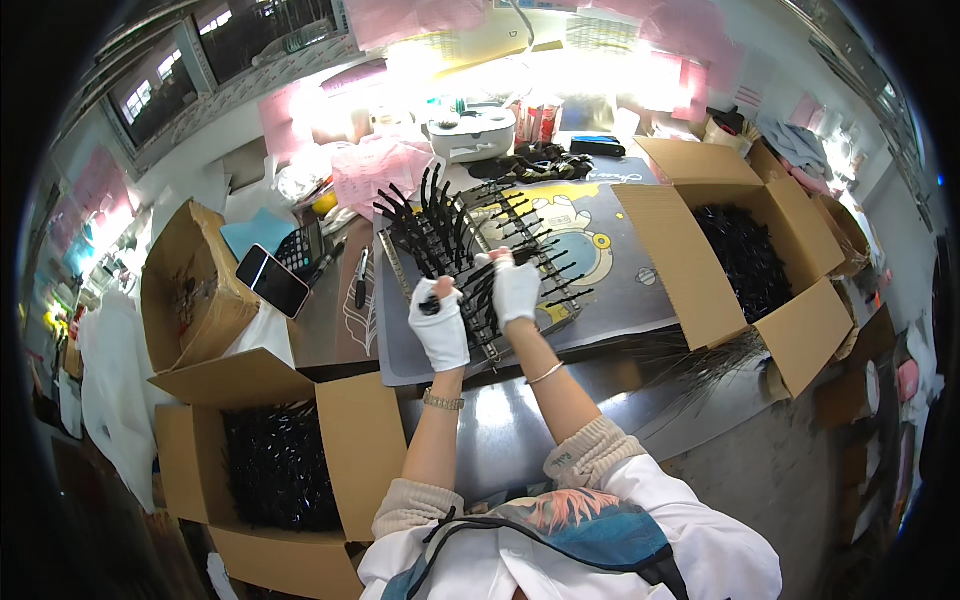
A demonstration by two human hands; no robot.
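Both my hands wear white gloves with bare fingertips and work over a metal rack (395,265) on the grey printed mat. Curved black strips (432,215) stand up from the rack's left part. Thin black rods with small knobs (560,265) stick out along its right side. My left hand (440,330) is at the rack's near left, fingers curled around a small black piece (430,305). Just right of it and farther away, my right hand (516,290) has its fingers closed among the black strips; what they pinch is hidden.
Open cardboard boxes full of shiny black pieces stand at right (740,262) and lower left (280,465). Another worn box (195,285) is at left, beside a phone (272,281), calculator (298,248) and cutter knife (361,278). Behind the rack are a white container (472,137) and a dark bundle (540,163).
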